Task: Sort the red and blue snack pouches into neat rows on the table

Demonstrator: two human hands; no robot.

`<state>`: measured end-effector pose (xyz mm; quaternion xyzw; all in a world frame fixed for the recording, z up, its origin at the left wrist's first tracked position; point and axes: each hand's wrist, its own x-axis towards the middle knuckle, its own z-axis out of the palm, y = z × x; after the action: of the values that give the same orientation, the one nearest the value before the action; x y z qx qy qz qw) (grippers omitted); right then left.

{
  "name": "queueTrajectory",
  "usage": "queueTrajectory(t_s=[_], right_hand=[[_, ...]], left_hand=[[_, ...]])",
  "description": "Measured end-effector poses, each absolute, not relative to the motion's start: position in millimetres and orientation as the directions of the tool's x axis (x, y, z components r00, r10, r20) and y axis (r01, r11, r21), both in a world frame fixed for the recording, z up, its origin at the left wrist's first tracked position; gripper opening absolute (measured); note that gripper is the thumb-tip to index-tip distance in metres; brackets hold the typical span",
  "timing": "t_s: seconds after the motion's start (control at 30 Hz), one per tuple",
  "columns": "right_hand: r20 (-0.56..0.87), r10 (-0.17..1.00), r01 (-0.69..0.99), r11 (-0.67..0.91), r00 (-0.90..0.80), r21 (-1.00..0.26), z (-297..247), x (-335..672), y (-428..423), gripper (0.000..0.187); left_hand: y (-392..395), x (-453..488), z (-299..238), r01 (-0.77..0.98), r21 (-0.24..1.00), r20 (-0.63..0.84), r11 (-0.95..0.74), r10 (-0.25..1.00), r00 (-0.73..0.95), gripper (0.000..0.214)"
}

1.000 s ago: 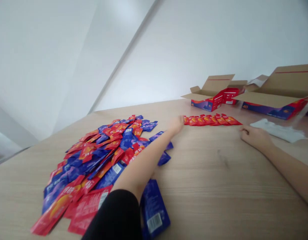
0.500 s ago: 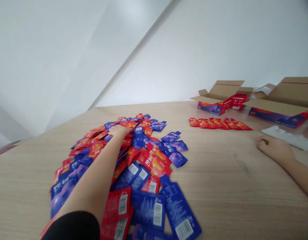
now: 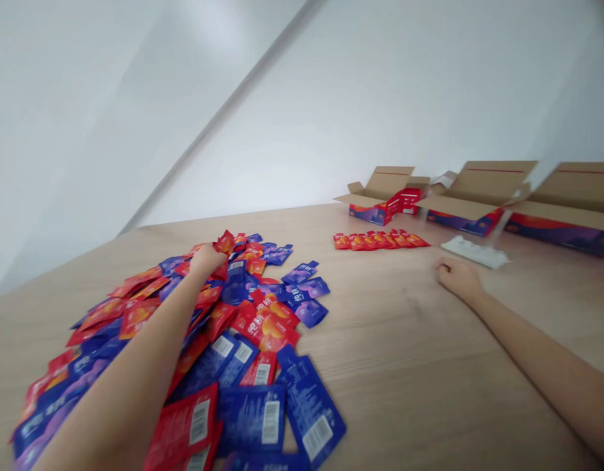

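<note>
Pinching a red pouch (image 3: 225, 244) at the far part of the pile (image 3: 270, 327), the left hand (image 3: 206, 259) has its thumb and fingertips mostly turned from the head camera, so the exact hold is blurred. The pouch sits just beyond those fingertips, towards the right, one end tipped up clear of its neighbours; its long axis looks closer to upright than flat, though the lower end merges with the pile.

Well to the right of that grip lies the row (image 3: 378, 241) of red pouches, overlapping, its long axis running left to right across the table (image 3: 370, 366). Of the two hands, the right hand (image 3: 459, 278) is nearer the row, resting near its right end. Its fingers are curled into a loose fist, with nothing visible inside. Just beyond it is a white item (image 3: 473, 251), with open boxes (image 3: 461, 221) behind.
</note>
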<state>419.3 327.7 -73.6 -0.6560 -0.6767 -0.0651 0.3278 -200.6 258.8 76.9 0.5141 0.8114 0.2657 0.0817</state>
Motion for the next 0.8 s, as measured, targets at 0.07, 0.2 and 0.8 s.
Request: queueTrajectory(t_s=[0.07,0.2,0.8], right_hand=[[0.552,0.834,0.915,0.201,0.027,-0.349,-68.9,406.1,320.1,0.025],[0.617,0.782,0.867,0.366,-0.09,-0.338,-42.6,366.1,298.0,0.04],[0.416,0.909,0.931,0.18,-0.033,-0.318,-27.1,454.0,279.4,0.081]], left_hand=[[257.1,-167.3,90.1,0.779,0.567,0.106,0.268,0.914,-0.392,0.03],[239.2,-66.9,93.0,0.704,0.702,-0.094,0.104,0.994,-0.053,0.039],[235.8,162.8,3.8,0.653,0.758,-0.576,-0.002,0.469,0.67,0.034]])
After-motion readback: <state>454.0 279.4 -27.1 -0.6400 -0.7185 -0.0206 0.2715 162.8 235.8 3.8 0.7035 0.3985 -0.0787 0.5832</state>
